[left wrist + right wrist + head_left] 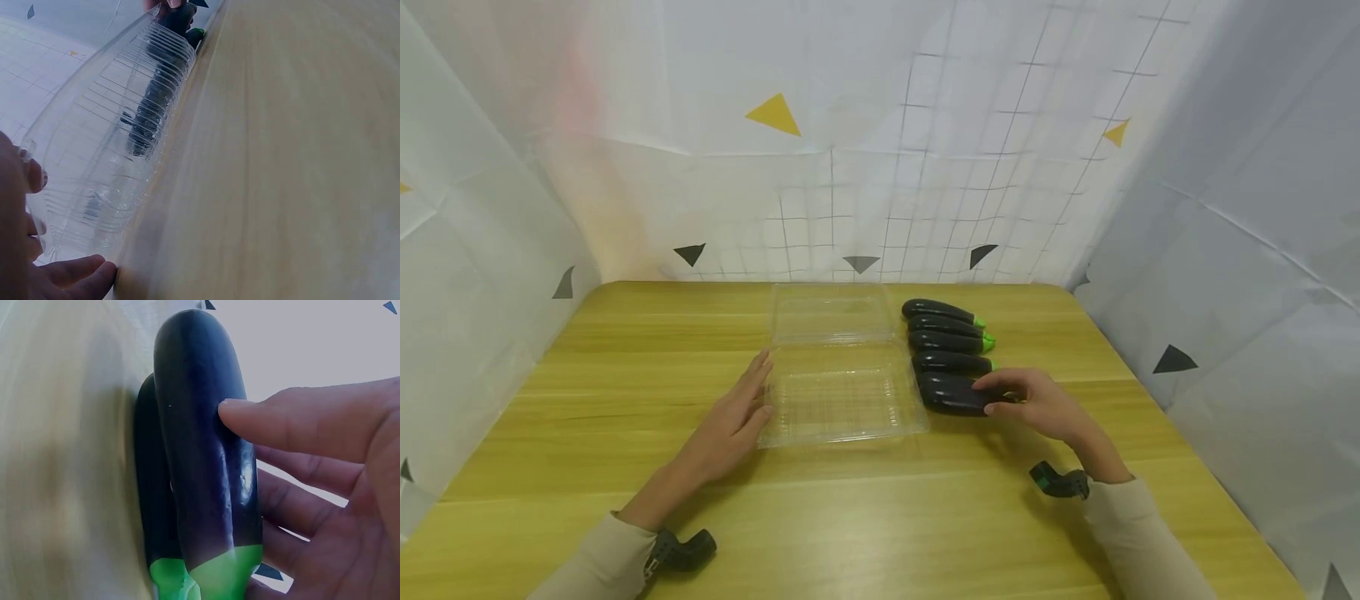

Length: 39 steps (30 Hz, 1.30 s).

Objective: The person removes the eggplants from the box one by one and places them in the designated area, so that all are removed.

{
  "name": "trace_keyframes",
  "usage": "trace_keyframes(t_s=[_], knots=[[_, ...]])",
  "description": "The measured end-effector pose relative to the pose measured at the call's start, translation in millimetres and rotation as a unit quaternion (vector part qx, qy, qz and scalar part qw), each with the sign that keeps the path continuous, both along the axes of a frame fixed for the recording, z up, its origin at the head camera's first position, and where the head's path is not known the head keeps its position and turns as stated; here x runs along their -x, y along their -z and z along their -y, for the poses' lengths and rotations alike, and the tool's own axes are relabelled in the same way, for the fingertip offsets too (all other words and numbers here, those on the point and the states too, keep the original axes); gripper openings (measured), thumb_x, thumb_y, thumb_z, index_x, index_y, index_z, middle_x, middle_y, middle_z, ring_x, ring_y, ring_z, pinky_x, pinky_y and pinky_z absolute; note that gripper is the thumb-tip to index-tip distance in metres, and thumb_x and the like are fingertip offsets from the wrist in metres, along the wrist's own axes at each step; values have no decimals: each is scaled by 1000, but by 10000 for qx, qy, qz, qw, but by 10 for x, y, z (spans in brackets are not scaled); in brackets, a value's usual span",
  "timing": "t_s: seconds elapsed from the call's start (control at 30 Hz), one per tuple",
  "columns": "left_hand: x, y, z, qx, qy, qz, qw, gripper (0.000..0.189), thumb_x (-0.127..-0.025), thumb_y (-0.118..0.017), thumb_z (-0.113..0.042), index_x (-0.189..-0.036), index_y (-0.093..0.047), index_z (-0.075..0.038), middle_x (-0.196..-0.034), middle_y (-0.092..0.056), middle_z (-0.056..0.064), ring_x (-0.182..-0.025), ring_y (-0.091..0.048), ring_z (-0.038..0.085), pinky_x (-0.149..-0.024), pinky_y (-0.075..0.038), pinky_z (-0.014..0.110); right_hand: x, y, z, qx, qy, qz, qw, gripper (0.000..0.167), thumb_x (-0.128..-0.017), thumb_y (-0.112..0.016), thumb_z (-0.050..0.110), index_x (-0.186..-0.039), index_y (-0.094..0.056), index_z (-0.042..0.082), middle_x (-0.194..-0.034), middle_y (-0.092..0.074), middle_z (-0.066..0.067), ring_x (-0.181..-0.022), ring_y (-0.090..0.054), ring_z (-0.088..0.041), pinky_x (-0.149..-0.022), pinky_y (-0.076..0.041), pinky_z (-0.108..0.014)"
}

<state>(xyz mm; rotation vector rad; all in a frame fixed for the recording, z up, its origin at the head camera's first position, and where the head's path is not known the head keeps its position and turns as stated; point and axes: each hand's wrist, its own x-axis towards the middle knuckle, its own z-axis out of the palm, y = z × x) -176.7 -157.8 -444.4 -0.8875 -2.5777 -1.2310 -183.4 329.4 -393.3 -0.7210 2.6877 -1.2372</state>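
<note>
My right hand [1033, 404] pinches the nearest of several dark purple eggplants, with the thumb on one side and the fingers on the other. This eggplant [203, 444] has a green cap and lies across the view of a second eggplant [153, 487] right beside it. A hinged clear plastic box [838, 400] stands left of the row with its lid [833, 317] folded back toward the wall. At the box's left side, my left hand [733, 425] touches the rim, its fingers extended. In the left wrist view, fingertips [94, 275] rest low by the box's base.
The other eggplants [946, 342] lie side by side right of the box, their green ends pointing right. Everything rests on a wooden table [820, 533]. White patterned sheets [730, 200] hang behind it and at both sides.
</note>
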Motion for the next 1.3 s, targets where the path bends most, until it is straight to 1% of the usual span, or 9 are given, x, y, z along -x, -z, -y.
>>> trace_keyframes(t_s=[0.2, 0.33, 0.5, 0.57, 0.73, 0.83, 1.0, 1.2, 1.3], knots=[[1, -3, 4, -14, 7, 12, 10000, 69, -109, -49, -5, -168, -15, -10, -173, -9, 11, -141, -45, 40, -115, -30, 59, 8, 60, 5, -133, -51, -13, 9999, 27, -94, -77, 5, -121, -75, 5, -122, -72, -7, -112, -63, -29, -95, -54, -41], [7, -1, 4, 4, 8, 4, 10000, 69, -109, -49, -6, -168, -14, -11, -173, -9, 13, -143, -42, 39, -116, -29, 59, 2, 75, 13, -241, -94, -109, 9996, 26, -94, -77, 5, -120, -75, 4, -121, -72, -9, -111, -65, -30, -94, -54, -42], [19, 12, 8, 9, 34, -59, 10000, 70, -109, -50, -5, -168, -14, -12, -173, -10, 14, -144, -40, 39, -117, -28, 57, -11, 79, 11, -290, -139, -20, 9995, 27, -94, -78, 7, -120, -75, 4, -121, -72, -9, -112, -64, -30, -94, -52, -41], [19, 20, 11, 11, 49, -80, 10000, 70, -108, -50, -4, -168, -14, -11, -173, -10, 14, -142, -43, 40, -117, -29, 57, -11, 91, 3, -321, -162, 18, 9994, 27, -94, -78, 7, -120, -75, 4, -121, -72, -8, -112, -64, -29, -94, -52, -40], [14, 31, 18, -21, 49, -41, 10000, 69, -108, -51, -4, -168, -16, -9, -173, -10, 14, -140, -46, 40, -118, -29, 49, 10, 139, -24, -396, -215, -10, 9990, 26, -95, -77, 7, -121, -74, 4, -120, -72, -8, -110, -65, -28, -94, -53, -40], [10, 27, 19, -37, 42, -21, 10000, 69, -108, -51, -4, -167, -16, -8, -173, -10, 14, -140, -47, 40, -119, -28, 46, 27, 162, -38, -434, -253, -11, 9987, 27, -95, -76, 7, -121, -73, 3, -120, -72, -8, -111, -65, -29, -95, -54, -44], [11, 15, 12, -37, 61, -15, 10000, 68, -109, -50, -5, -167, -16, -7, -173, -10, 14, -140, -46, 41, -118, -28, 50, 38, 175, -50, -506, -208, -35, 9985, 27, -95, -77, 8, -122, -73, 3, -120, -72, -8, -113, -65, -30, -96, -54, -52], [14, 14, 2, -71, 82, -42, 9999, 69, -108, -49, -4, -168, -14, -9, -173, -9, 13, -139, -47, 41, -114, -32, 58, 28, 148, -46, -570, -176, -214, 9980, 26, -95, -77, 7, -120, -74, 2, -119, -72, -10, -111, -67, -32, -93, -55, -54], [8, 17, 1, -76, 88, -65, 9999, 69, -108, -49, -4, -168, -14, -9, -173, -9, 15, -138, -48, 42, -112, -34, 59, 24, 124, -27, -586, -216, -277, 9977, 25, -94, -77, 7, -119, -73, 1, -117, -72, -10, -109, -68, -33, -90, -56, -55]])
